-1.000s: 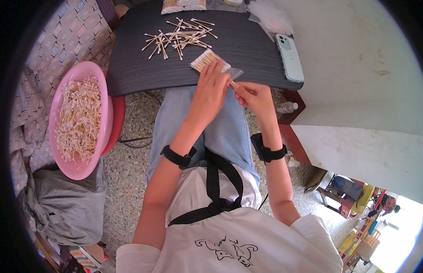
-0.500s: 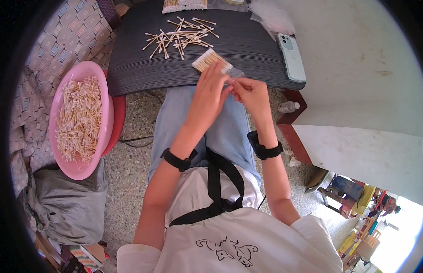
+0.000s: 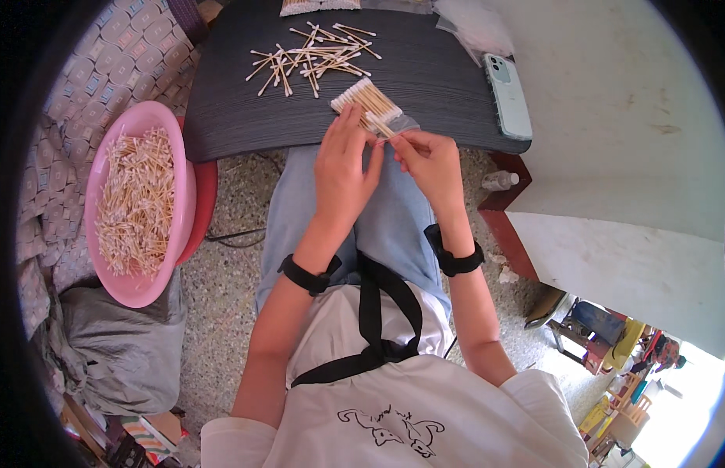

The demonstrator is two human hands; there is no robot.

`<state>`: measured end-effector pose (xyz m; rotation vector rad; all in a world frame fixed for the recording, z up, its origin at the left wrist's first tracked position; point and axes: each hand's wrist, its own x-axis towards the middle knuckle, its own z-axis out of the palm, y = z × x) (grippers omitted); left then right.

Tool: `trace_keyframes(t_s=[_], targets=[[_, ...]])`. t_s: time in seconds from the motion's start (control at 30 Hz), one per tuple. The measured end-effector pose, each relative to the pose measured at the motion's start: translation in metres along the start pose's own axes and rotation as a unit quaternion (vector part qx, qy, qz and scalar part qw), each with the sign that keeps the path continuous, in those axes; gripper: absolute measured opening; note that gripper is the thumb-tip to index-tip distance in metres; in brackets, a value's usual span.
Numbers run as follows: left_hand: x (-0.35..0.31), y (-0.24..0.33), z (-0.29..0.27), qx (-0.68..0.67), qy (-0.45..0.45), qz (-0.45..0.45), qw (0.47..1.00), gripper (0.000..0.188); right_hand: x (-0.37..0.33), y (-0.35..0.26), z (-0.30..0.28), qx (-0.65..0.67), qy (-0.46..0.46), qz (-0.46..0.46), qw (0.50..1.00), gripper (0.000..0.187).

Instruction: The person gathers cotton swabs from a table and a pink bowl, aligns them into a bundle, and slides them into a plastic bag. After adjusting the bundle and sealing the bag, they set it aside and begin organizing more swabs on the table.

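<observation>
Dark ribbed table spans the upper centre of the frame; speckled floor lies below it. Loose cotton swabs lie scattered at the top. Pink basin of swabs sits at left, phone at upper right. Left hand, fingers closed, steadies a swab bundle in a clear bag at the table's near edge. Right hand pinches the bag's edge.

A dark table carries loose cotton swabs and a phone.

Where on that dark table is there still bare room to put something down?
The dark table is bare at its left end, left of the loose swabs, and between swab bundle and phone. It is crowded around both hands.
</observation>
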<state>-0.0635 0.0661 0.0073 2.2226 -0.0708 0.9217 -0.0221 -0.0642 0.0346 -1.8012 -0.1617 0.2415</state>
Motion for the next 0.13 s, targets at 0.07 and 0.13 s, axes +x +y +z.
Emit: trace_keyframes(t_s=[0.07, 0.13], targets=[[-0.0005, 0.0011, 0.0001, 0.009, -0.005, 0.001, 1.0, 0.013, 0.0008, 0.0004, 0.0014, -0.03, 0.008, -0.017, 0.999, 0.014], [-0.0025, 0.0009, 0.0016, 0.024, -0.023, 0.0, 0.999, 0.01, 0.0016, 0.0006, 0.0023, -0.06, 0.017, -0.034, 0.997, 0.014]])
